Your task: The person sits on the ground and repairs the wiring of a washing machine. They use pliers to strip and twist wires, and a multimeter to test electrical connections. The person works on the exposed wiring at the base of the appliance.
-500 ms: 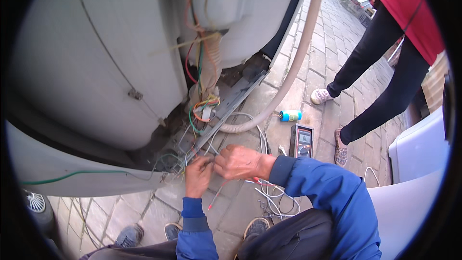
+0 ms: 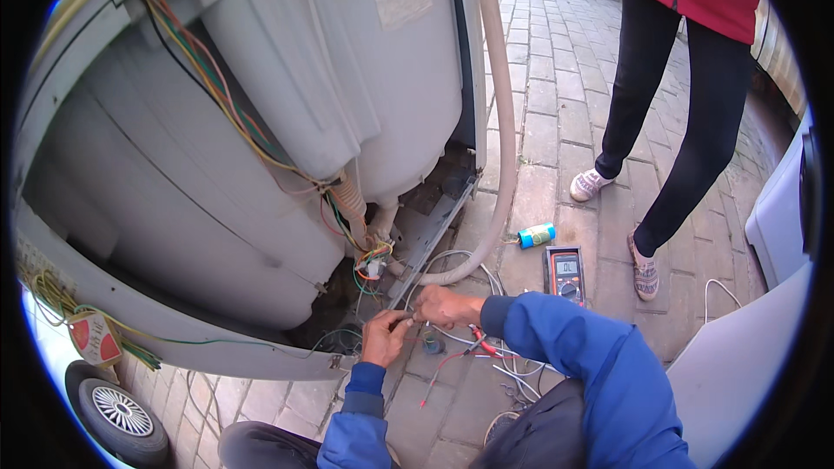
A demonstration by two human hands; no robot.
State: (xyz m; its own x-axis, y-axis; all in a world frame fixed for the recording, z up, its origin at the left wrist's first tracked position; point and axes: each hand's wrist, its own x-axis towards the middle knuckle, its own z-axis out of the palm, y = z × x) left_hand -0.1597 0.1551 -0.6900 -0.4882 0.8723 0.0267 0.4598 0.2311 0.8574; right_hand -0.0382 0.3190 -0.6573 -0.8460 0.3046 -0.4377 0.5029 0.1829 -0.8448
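My left hand (image 2: pixel 382 337) and my right hand (image 2: pixel 446 307) meet fingertip to fingertip low in front of an open-backed washing machine (image 2: pixel 287 356). Both are closed in a pinch on what looks like a thin wire; the fingers cover most of it. Just beyond them, coloured wires (image 2: pixel 373 259) with a white connector bunch at the foot of a ribbed hose (image 2: pixel 349 200). A metal base rail (image 2: pixel 434 230) runs beside them. Under my right wrist lie red test leads (image 2: pixel 482 340) and white cables (image 2: pixel 512 369) on the paving.
A multimeter (image 2: pixel 565 274) and a blue cylinder (image 2: pixel 536 235) with short leads lie to the right. A thick drain hose (image 2: pixel 504 122) curves down the machine's side. Another person (image 2: pixel 643 95) stands beyond. At lower left is a car wheel (image 2: pixel 122 412); white casings (image 2: pixel 738 365) border the right.
The view has shifted, showing more of the machine's upper wiring and the wheel. My hands stay pinched together, now a little apart from the base rail. The person's legs have changed stance slightly.
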